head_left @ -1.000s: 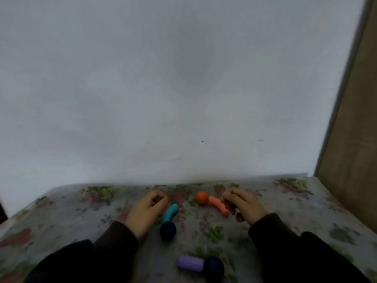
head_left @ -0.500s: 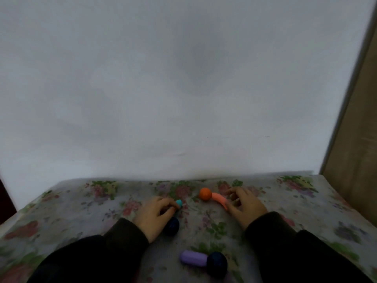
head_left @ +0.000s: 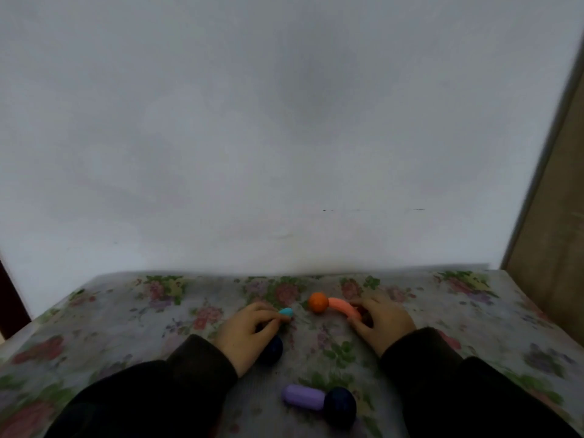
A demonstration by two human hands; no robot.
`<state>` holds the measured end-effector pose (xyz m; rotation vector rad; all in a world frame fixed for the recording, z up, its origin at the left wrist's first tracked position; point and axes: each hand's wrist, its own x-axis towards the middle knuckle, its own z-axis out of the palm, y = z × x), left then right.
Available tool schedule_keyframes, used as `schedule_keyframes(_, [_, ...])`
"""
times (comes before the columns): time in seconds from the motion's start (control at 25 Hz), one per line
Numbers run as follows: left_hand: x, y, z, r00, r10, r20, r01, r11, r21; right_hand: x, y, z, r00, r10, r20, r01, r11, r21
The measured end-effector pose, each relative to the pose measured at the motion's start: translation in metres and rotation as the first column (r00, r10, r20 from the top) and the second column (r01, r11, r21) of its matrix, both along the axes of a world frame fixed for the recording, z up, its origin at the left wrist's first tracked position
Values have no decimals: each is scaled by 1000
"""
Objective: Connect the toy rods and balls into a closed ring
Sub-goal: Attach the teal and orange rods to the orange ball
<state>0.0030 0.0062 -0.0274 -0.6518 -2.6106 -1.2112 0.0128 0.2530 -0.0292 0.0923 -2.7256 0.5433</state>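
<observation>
My left hand (head_left: 249,330) grips a curved teal rod (head_left: 286,312); only the rod's far tip shows past my fingers. A dark blue ball (head_left: 271,349) on the rod's near end peeks out under my palm. My right hand (head_left: 382,320) holds the near end of a curved salmon rod (head_left: 343,307), which carries an orange ball (head_left: 318,302) on its far end. The teal tip and the orange ball lie a short gap apart. Nearer to me, a purple rod (head_left: 301,396) joined to another dark blue ball (head_left: 339,406) lies untouched on the table.
The pieces rest on a floral tablecloth (head_left: 458,327) over a table that ends at a white wall. A wooden panel (head_left: 556,197) stands at the right. My dark sleeves cover the near corners.
My left hand has closed over the teal rod and covers most of it and its ball. The teal tip has moved toward the orange ball. The view has shifted slightly.
</observation>
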Motion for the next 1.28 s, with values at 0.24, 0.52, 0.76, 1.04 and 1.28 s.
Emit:
schedule_keyframes(0.24, [2, 2, 1, 1000, -4, -5, 4, 1000, -14, 3, -4, 1, 998, 55, -4, -55, 998, -4])
schedule_keyframes(0.52, [0, 2, 1, 999, 2, -44, -2, 1000, -10, 3, -8, 0, 994, 107, -6, -107, 993, 41])
schedule_keyframes(0.76, [-1, 2, 1, 997, -20, -69, 19, 1000, -23, 3, -9, 1, 991, 136, 1, -136, 988, 79])
schedule_keyframes(1.04, [-2, 2, -3, 999, -13, -50, 13, 1000, -7, 5, -10, 3, 991, 134, 20, -135, 987, 86])
schedule_keyframes(1.28, [0, 3, 1, 1000, -21, -14, 22, 999, 41, 9, -12, 6, 991, 121, 56, -125, 989, 77])
